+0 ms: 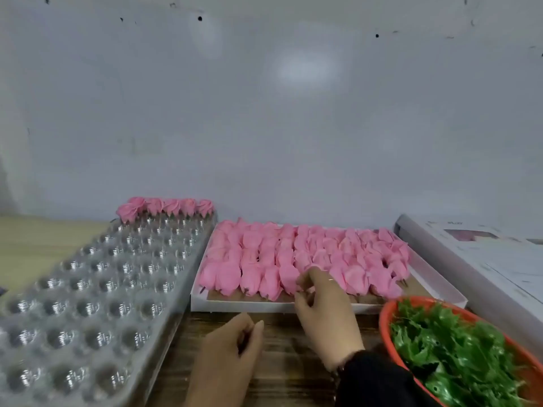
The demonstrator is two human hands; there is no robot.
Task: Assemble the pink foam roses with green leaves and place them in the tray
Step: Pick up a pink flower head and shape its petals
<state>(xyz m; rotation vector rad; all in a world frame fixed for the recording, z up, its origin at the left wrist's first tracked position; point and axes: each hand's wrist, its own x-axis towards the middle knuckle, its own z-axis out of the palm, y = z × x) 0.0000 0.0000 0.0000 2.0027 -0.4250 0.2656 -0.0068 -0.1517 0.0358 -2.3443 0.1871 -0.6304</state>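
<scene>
Right hand at the rose box, front row

The right hand [321,301] closes its fingertips on a pink rose [304,264] in the white box [235,304], directly ahead of it. The roses lie flat, long axis front to back, stems toward the person. The left hand [232,345] rests loosely curled on the table [282,362], apparently empty, farther away.

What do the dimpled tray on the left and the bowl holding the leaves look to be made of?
The dimpled tray looks like thin clear moulded plastic: it is see-through, and each cup catches bright glints. The bowl seems to be opaque orange-red plastic with a smooth, slightly glossy rim, though blur leaves that open. The leaves look synthetic, with a shiny green sheen.
</scene>
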